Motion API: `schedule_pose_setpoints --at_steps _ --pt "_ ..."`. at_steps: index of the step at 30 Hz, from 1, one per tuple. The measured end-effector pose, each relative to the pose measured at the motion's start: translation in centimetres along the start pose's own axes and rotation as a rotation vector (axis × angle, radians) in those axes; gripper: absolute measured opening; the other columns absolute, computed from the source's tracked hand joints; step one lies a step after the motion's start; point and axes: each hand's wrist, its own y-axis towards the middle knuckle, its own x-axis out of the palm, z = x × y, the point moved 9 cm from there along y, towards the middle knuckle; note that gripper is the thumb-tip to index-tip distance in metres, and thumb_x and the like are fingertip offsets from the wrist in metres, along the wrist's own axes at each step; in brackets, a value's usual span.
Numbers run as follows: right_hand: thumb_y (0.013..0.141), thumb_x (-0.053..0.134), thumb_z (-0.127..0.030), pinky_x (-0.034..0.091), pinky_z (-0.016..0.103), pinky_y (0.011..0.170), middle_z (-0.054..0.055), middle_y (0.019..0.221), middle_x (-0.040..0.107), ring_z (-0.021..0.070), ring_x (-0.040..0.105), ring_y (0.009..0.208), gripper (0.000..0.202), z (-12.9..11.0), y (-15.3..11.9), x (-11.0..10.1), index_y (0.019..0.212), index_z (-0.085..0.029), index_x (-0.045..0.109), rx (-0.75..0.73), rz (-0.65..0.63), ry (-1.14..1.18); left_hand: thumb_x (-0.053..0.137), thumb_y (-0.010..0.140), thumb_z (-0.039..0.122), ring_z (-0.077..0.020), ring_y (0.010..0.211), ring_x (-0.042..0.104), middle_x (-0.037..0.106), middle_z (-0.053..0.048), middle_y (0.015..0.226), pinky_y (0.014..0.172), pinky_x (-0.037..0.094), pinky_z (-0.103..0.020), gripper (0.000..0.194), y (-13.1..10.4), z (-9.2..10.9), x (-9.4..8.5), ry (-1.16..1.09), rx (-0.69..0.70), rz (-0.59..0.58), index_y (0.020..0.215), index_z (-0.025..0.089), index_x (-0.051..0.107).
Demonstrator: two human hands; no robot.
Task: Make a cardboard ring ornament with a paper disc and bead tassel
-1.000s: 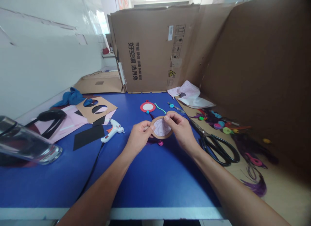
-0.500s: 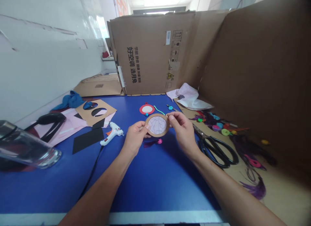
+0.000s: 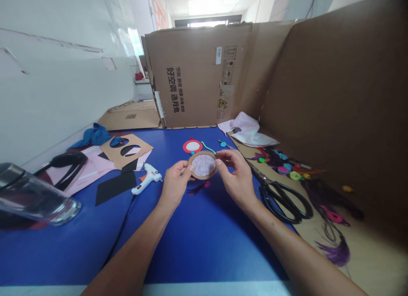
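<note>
A round cardboard disc (image 3: 203, 165) with a lilac, purple-veined centre is held up over the blue table. My left hand (image 3: 174, 181) pinches its left edge, thumb on the front rim. On the right edge rests the thumb of my right hand (image 3: 237, 177), its fingers curled behind and partly hidden. Just beneath the disc lies a dark tassel with a pink bead (image 3: 207, 184). Behind it is a red-rimmed round piece (image 3: 192, 146) with a white centre, beside a mint-green cord (image 3: 208, 148).
On the left are a white glue gun (image 3: 146, 180) with a cable, black sheet (image 3: 116, 187), cut cardboard (image 3: 126, 153) and a glass bottle (image 3: 41, 198). Black-handled scissors (image 3: 283, 200), beads and purple tassels (image 3: 338, 251) lie right. Tall cardboard walls (image 3: 197, 83) stand behind and right.
My right fingertips have left a small spot at the disc's upper right edge, and the thumb has come down onto its right rim. The disc has shifted slightly left; the view has tilted up a little.
</note>
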Motion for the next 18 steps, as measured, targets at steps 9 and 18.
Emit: schedule_pose_setpoints --at_steps 9,18 --pt "0.102 0.067 -0.027 0.059 0.041 0.088 0.007 0.111 0.075 0.0248 0.070 0.100 0.012 -0.40 -0.06 0.20 0.111 -0.027 0.074 -0.048 -0.010 -0.033 0.089 0.084 0.052 -0.0200 0.078 0.078 0.083 -0.005 0.087 0.077 0.065 -0.030 0.038 0.09 -0.68 0.13 -0.033 -0.025 -0.020 0.098 0.018 0.080" --pt "0.101 0.068 -0.027 0.058 0.041 0.087 0.007 0.111 0.076 0.0254 0.070 0.100 0.012 -0.42 -0.11 0.12 0.111 -0.027 0.074 -0.048 -0.002 -0.019 0.091 0.080 0.051 -0.0183 0.075 0.077 0.082 -0.005 0.086 0.072 0.065 -0.028 0.039 0.10 -0.46 0.11 -0.066 -0.036 -0.013 0.095 0.018 0.079"
